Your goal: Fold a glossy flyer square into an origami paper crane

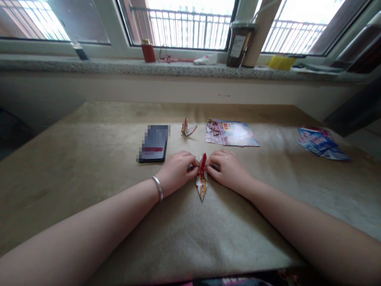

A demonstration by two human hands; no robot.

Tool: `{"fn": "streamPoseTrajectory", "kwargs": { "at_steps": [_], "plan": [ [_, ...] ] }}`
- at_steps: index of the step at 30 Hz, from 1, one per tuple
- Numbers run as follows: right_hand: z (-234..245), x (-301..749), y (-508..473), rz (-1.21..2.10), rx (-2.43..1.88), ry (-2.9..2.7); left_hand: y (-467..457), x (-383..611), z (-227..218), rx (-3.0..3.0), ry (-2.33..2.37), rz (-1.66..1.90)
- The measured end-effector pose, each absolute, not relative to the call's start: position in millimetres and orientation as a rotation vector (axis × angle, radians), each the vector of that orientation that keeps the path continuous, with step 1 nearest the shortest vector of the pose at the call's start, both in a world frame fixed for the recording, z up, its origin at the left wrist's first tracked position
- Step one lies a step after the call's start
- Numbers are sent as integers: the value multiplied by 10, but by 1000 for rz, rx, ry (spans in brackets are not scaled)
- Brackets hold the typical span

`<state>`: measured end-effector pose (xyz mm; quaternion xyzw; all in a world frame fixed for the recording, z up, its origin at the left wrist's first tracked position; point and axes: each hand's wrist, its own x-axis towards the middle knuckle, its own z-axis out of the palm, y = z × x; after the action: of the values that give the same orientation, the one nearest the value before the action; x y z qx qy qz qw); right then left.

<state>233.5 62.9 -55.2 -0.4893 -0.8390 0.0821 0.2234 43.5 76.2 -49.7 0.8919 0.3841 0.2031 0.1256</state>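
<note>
A narrow, pointed piece of folded printed paper [201,183] lies on the tan table cover [89,178] in front of me, its tip toward me. My left hand [177,171], with a silver bangle at the wrist, pinches the paper's upper part from the left. From the right, my right hand [228,169] pinches the same part. Both hands have their fingers closed on the paper and rest on the table. A finished folded paper figure [187,128] stands farther back, apart from both hands.
A dark phone [153,147] lies left of centre. A stack of printed paper sheets [230,133] sits behind my right hand, and more sheets [323,143] lie at the far right. The windowsill [119,66] carries a red cup [148,51], a dark jar [239,44] and small items.
</note>
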Motion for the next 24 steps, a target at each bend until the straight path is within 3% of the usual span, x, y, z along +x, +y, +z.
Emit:
{"fn": "streamPoseTrajectory", "kwargs": {
  "at_steps": [13, 24],
  "plan": [
    [-579, 2448, 614, 423, -1033, -2318, 722, 367, -439, 2590, 992, 545],
    [-519, 2374, 539, 117, -1023, -2422, 686, 334, -474, 2739, 960, 534]
  ]
}}
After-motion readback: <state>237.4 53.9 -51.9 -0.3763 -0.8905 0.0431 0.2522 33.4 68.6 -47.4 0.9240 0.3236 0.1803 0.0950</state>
